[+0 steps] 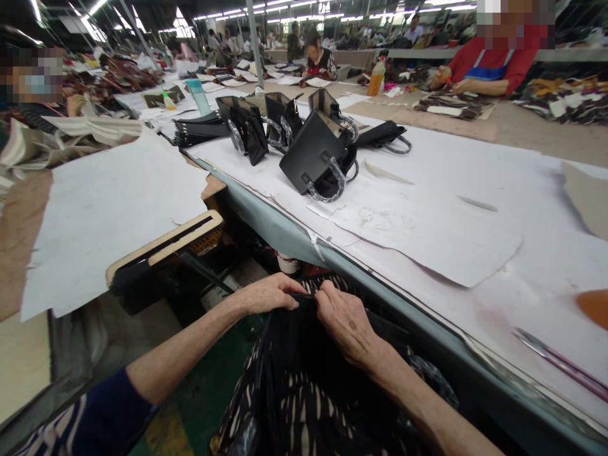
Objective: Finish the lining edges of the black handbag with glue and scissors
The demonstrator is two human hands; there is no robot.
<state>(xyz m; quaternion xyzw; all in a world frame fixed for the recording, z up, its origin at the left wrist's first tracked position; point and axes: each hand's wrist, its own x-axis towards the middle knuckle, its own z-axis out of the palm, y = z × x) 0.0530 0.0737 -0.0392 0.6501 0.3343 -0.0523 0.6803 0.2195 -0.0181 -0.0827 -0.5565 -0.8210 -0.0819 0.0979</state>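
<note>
A black handbag (308,345) rests over my patterned lap, partly lost against the dark cloth. A plastic-wrapped handle (433,380) shows at its right. My left hand (273,294) pinches the bag's upper edge with thumb and fingers. Close beside it, my right hand (349,323) has its fingers closed on the same edge, knuckles up. The fingertips of both hands nearly meet there. Much of the bag's lower part is hidden by my right forearm and shadow.
Several black handbags (313,152) with wrapped handles stand on the white-covered table (475,240). Pink-handled scissors or pliers (560,361) lie at the right. A framed slot stand (166,244) is at the left. A co-worker in red (513,63) sits across the table.
</note>
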